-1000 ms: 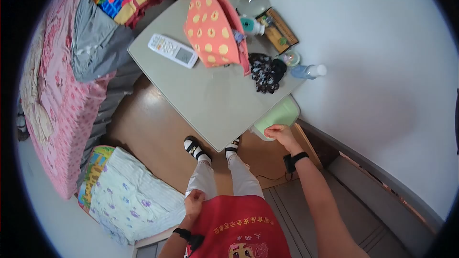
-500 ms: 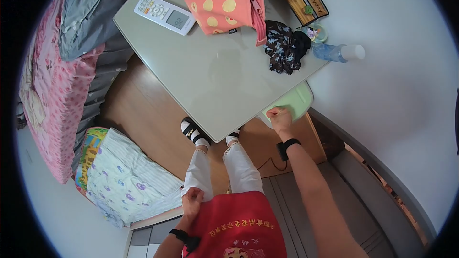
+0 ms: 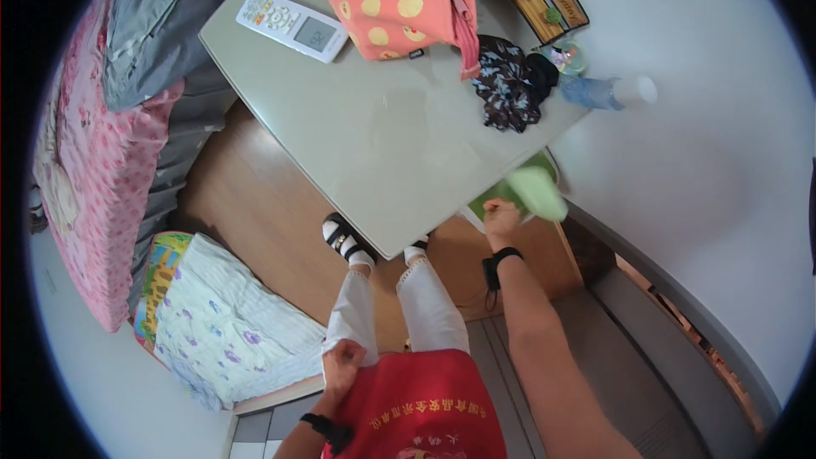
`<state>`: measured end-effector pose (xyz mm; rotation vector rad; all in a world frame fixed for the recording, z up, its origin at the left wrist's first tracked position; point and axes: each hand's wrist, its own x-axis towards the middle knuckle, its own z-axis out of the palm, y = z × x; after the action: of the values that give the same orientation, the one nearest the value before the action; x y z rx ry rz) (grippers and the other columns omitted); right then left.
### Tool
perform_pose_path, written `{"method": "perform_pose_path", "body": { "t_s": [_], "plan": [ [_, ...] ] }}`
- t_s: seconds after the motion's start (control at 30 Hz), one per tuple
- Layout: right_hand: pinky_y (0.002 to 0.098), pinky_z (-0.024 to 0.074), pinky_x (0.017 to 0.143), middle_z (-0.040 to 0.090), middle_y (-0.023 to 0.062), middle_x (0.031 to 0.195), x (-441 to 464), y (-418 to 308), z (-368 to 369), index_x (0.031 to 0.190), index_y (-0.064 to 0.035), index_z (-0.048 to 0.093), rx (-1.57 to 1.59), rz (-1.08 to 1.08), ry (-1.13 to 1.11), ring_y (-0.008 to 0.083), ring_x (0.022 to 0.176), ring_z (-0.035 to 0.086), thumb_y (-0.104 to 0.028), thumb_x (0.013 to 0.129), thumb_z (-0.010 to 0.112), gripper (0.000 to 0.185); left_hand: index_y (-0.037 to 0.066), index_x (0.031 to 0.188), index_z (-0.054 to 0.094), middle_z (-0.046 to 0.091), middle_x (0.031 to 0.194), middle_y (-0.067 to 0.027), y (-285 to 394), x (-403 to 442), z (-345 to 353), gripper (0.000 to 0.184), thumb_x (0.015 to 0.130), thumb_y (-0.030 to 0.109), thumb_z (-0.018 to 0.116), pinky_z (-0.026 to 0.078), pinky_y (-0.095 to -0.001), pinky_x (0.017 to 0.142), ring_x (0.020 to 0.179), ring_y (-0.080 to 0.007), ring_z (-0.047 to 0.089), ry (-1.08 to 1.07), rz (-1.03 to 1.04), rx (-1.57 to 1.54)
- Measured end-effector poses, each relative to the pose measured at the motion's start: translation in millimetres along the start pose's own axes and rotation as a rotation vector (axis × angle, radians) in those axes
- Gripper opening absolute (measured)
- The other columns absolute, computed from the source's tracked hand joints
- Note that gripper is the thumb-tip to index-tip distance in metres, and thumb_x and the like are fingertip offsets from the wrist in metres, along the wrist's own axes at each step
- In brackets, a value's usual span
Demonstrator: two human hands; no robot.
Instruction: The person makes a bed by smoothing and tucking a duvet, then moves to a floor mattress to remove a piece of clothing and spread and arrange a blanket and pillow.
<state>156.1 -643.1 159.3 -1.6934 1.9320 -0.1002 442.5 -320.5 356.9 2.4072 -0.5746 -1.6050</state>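
My right hand (image 3: 501,218) is over a green bin (image 3: 483,202) below the table's right edge, its fingers curled together; whatever they may hold is too small to make out. Beside that hand the bin's pale green lid (image 3: 539,193) is tilted up and blurred. My left hand (image 3: 343,364) rests against the white trousers at the edge of the red apron (image 3: 425,399), fingers partly curled and apart, holding nothing.
On the grey table (image 3: 374,136) lie a white remote (image 3: 291,27), an orange pouch (image 3: 391,4), a dark scrunchie (image 3: 507,85) and a blue bottle (image 3: 595,93). A bed (image 3: 110,187) stands left; folded bedding (image 3: 229,331) lies lower left.
The bin's lid has swung from lying flat to tilted up, showing the darker green inside. My right hand has shifted slightly down. My left hand has stayed by the trousers.
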Motion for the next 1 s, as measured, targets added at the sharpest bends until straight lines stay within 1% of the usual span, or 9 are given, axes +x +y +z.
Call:
{"method": "perform_pose_path", "body": {
  "t_s": [0.17, 0.2, 0.3, 0.5, 0.6, 0.73, 0.8, 0.93, 1.0],
  "plan": [
    [0.0345, 0.0505, 0.064, 0.068, 0.0115, 0.071, 20.5, 33.9, 22.7, 0.074, -0.0025, 0.07, 0.088, -0.037, 0.103, 0.0247, 0.068, 0.065, 0.0, 0.077, 0.064, 0.007, 0.002, 0.084, 0.067, 0.069, 0.073, -0.0117, -1.8, -6.5, 0.7, 0.019, 0.079, 0.019, 0.071, 0.052, -0.034, 0.067, 0.067, -0.0216, 0.067, -0.022, -0.029, -0.04],
    [0.035, 0.0518, 0.066, 0.07, 0.0113, 0.072, 22.0, 21.4, 11.1, 0.071, -0.0036, 0.07, 0.134, 0.169, 0.072, 0.0245, 0.068, 0.066, -0.003, 0.076, 0.069, 0.005, 0.002, 0.084, 0.067, 0.069, 0.072, -0.0115, 5.3, -6.8, -0.9, 0.018, 0.078, 0.019, 0.072, 0.052, -0.0338, 0.068, 0.067, -0.0217, 0.067, -0.049, -0.069, -0.023],
    [0.035, 0.054, 0.071, 0.071, 0.0134, 0.08, 22.9, 12.6, -9.5, 0.073, -0.0067, 0.071, -0.112, 0.397, -0.061, 0.0278, 0.078, 0.069, -0.004, 0.076, 0.068, 0.006, 0.003, 0.085, 0.067, 0.069, 0.071, -0.0108, -1.6, -6.1, 1.9, 0.019, 0.077, 0.018, 0.072, 0.052, -0.034, 0.068, 0.067, -0.0216, 0.067, -0.043, -0.027, -0.01],
    [0.0364, 0.0548, 0.072, 0.071, 0.0126, 0.08, 23.4, 37.6, 0.9, 0.071, -0.0085, 0.071, 0.052, 0.42, -0.069, 0.0279, 0.078, 0.069, -0.005, 0.075, 0.072, 0.005, 0.004, 0.085, 0.066, 0.068, 0.07, -0.0098, 0.9, -6.4, -0.6, 0.02, 0.075, 0.019, 0.074, 0.052, -0.0346, 0.068, 0.067, -0.0225, 0.067, -0.032, -0.028, 0.044],
    [0.0373, 0.0547, 0.072, 0.071, 0.0123, 0.079, 33.0, 74.3, 29.2, 0.071, -0.0077, 0.069, 0.127, 0.422, -0.063, 0.0281, 0.078, 0.069, -0.005, 0.074, 0.074, 0.006, 0.004, 0.085, 0.066, 0.069, 0.071, -0.0097, 2.0, -5.6, -1.5, 0.02, 0.074, 0.019, 0.074, 0.052, -0.0346, 0.068, 0.068, -0.0225, 0.067, -0.039, -0.045, 0.033],
    [0.0383, 0.0546, 0.072, 0.071, 0.0122, 0.078, 33.1, 67.7, 26.7, 0.071, -0.0078, 0.068, 0.113, 0.439, -0.062, 0.0281, 0.076, 0.069, -0.003, 0.072, 0.075, 0.008, 0.004, 0.085, 0.066, 0.068, 0.071, -0.0092, -1.4, -5.5, -0.5, 0.02, 0.074, 0.018, 0.074, 0.052, -0.0343, 0.068, 0.067, -0.0221, 0.067, -0.042, -0.045, 0.019],
    [0.0392, 0.0531, 0.079, 0.07, 0.0135, 0.087, 34.5, 72.3, 29.0, 0.088, -0.0084, 0.066, 0.16, 0.454, -0.071, 0.0289, 0.086, 0.067, -0.002, 0.072, 0.073, 0.019, 0.004, 0.086, 0.066, 0.068, 0.07, -0.0089, -6.4, -5.3, 1.2, 0.02, 0.074, 0.018, 0.075, 0.051, -0.0342, 0.068, 0.067, -0.0218, 0.066, -0.041, -0.047, -0.002],
    [0.0435, 0.0476, 0.097, 0.065, 0.0197, 0.106, 27.4, 8.5, -18.2, 0.126, -0.0062, 0.055, -0.071, 0.318, -0.225, 0.035, 0.112, 0.058, 0.002, 0.073, 0.066, 0.055, 0.004, 0.086, 0.066, 0.068, 0.07, -0.0086, 1.9, -5.8, -0.5, 0.02, 0.073, 0.016, 0.075, 0.051, -0.0337, 0.068, 0.066, -0.0212, 0.066, -0.032, -0.042, 0.017],
    [0.0417, 0.046, 0.099, 0.062, 0.0216, 0.117, 25.4, 38.4, 5.6, 0.142, -0.0086, 0.037, -0.218, 0.165, -0.123, 0.0374, 0.117, 0.055, -0.002, 0.073, 0.068, 0.076, 0.004, 0.086, 0.066, 0.068, 0.07, -0.0086, 3.1, -6.5, -0.4, 0.02, 0.073, 0.015, 0.075, 0.051, -0.0336, 0.067, 0.066, -0.021, 0.065, -0.026, -0.039, 0.02]
  ]
}}
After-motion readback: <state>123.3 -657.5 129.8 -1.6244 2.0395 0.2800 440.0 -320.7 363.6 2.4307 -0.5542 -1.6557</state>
